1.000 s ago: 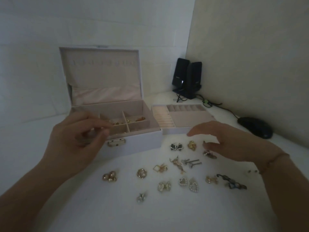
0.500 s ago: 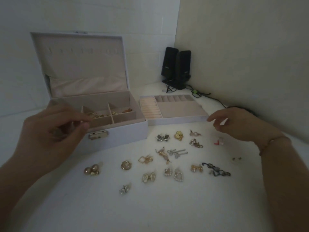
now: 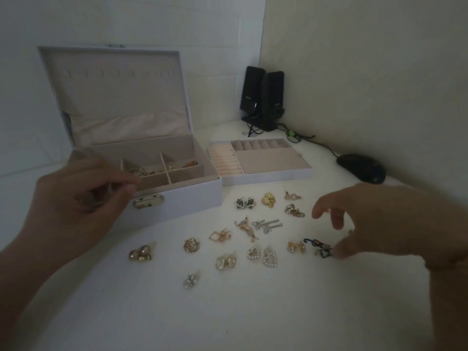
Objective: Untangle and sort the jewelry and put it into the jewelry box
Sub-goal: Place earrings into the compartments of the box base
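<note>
The white jewelry box [image 3: 187,198] stands open at the left, with small gold pieces [image 3: 149,171] in its rear compartments. My left hand [image 3: 76,206] hovers at the box's front left corner, thumb against forefinger. A small pale piece shows faintly inside its curled fingers. Several earrings and brooches [image 3: 243,236] lie spread on the white table in front of the box. My right hand [image 3: 379,219] reaches down over their right end with fingers spread. Its thumb is at a black chain-like piece [image 3: 315,245], and nothing is held.
The box's lift-out tray [image 3: 268,172], with ring rolls and small slots, sits right of the box. Two black speakers [image 3: 263,97] stand in the back corner, their cable running along the wall. A black mouse [image 3: 361,168] lies at the right by the wall.
My right hand came down from near the tray to the black chain-like piece at the right of the spread. My left hand has stayed at the box's front left corner.
</note>
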Demonstrator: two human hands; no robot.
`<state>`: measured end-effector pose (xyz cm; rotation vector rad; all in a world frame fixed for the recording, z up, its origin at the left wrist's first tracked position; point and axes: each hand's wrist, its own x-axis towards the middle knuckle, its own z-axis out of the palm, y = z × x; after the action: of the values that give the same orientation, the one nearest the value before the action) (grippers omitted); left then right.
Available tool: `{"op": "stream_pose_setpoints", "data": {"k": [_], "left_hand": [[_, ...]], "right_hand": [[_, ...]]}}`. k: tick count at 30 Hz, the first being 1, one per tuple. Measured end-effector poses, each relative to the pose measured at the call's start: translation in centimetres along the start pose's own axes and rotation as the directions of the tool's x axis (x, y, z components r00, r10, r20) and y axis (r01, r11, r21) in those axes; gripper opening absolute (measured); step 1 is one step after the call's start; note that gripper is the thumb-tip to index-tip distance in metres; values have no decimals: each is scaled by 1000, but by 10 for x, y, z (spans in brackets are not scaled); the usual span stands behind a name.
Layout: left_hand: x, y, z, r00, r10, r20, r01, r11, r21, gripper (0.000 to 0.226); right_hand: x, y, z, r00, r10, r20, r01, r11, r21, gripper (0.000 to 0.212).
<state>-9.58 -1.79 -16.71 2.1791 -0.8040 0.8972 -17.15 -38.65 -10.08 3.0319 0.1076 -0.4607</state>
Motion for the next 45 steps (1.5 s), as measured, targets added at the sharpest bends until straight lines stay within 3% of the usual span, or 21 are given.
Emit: {"op": "stream_pose_setpoints", "data": {"k": [5, 11, 14, 18, 21, 24, 27, 30, 32, 34, 36, 40, 45], "left_hand": [[0, 9, -5, 998, -33, -47, 35, 998, 43, 18], [2, 6, -14, 958, -174, -228, 177, 984, -8, 14], [2, -1, -13, 950, -189, -247, 190, 982, -17, 10], [3, -6, -16, 953, -189, -235, 181, 982, -57, 9], [4, -10, -19, 954, -178, -240, 172, 984, -48, 10], [4, -13, -19, 935, -231, -267, 218, 973, -79, 9], [7, -17, -21, 839, -401, -367, 349, 915, -202, 14], [13, -32, -26, 634, -664, -397, 496, 743, -449, 25], [15, -42, -29, 502, -802, -324, 524, 580, -624, 28], [14, -49, -30, 435, -863, -257, 540, 478, -692, 29], [14, -49, -31, 440, -864, -244, 556, 475, -682, 29], [13, -48, -31, 528, -809, -259, 537, 554, -637, 28], [12, -51, -35, 636, -739, -223, 507, 617, -601, 24]], "right_hand": [[-3, -8, 20, 999, -7, -34, 7, 1000, 4, 45], [-10, -6, 44, 984, 0, -176, 6, 999, 35, 17], [-10, -2, 57, 982, 26, -187, -7, 995, 103, 7], [3, 2, 64, 973, 72, -220, -25, 978, 209, 23], [10, -1, 54, 979, 69, -190, -32, 981, 193, 32], [14, -17, 26, 954, 1, -300, 79, 964, 255, 33], [32, -71, -21, 855, -156, -494, 361, 863, 353, 24], [76, -146, -61, 760, -330, -560, 592, 708, 386, 16], [115, -193, -71, 713, -398, -577, 661, 656, 364, 11], [150, -234, -73, 714, -447, -540, 670, 660, 340, 11], [179, -262, -70, 742, -477, -470, 649, 689, 324, 13], [209, -280, -63, 775, -535, -338, 629, 708, 322, 18], [199, -248, -74, 748, -498, -439, 659, 637, 400, 33]]}}
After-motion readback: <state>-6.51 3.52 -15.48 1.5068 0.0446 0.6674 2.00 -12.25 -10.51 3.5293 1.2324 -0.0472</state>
